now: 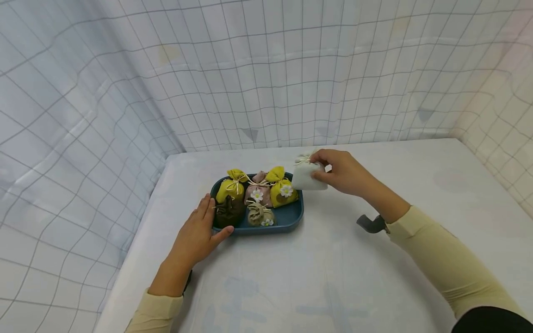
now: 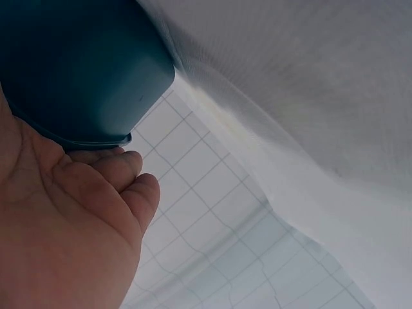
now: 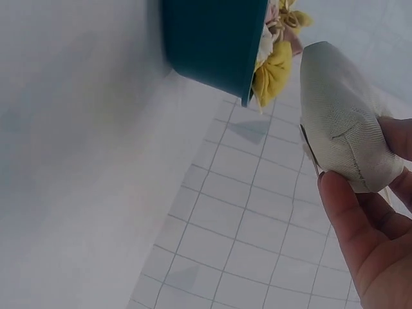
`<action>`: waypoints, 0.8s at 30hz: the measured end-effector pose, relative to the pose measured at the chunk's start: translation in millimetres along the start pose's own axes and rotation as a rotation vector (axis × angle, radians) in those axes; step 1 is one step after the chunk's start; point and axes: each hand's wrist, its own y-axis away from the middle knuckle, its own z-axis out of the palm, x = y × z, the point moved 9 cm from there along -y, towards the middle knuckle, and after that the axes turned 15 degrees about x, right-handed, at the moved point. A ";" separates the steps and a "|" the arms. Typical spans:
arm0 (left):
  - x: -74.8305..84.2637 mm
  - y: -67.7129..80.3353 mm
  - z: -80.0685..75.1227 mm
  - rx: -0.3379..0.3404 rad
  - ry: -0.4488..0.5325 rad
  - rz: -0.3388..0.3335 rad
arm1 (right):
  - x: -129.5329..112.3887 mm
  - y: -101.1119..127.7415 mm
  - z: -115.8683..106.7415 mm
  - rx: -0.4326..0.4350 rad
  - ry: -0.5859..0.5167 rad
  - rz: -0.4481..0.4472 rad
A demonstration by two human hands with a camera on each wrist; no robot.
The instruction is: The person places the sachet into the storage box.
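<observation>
My right hand pinches a small white drawstring pouch between thumb and fingers, raised at the right rim of a dark blue tray. In the right wrist view the white pouch is plump and hangs apart from the tray wall. My left hand lies along the tray's left end, fingers extended, thumb at the front rim. Inside the tray sit two yellow pouches, a pink pouch with a white flower, a dark brown pouch and a beige pouch.
The tray stands on a table under a white cloth. A grid-patterned white curtain closes off the back and both sides. A dark grey curved piece sits at my right wrist.
</observation>
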 end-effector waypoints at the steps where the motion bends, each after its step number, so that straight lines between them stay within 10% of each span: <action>1: 0.3 -0.1 0.2 0.000 0.000 0.001 | -2.2 0.5 2.1 -0.003 -0.008 -0.005; 24: -0.6 -0.3 2.4 -0.006 -0.005 -0.007 | -47.9 13.3 62.5 -0.162 0.036 -0.251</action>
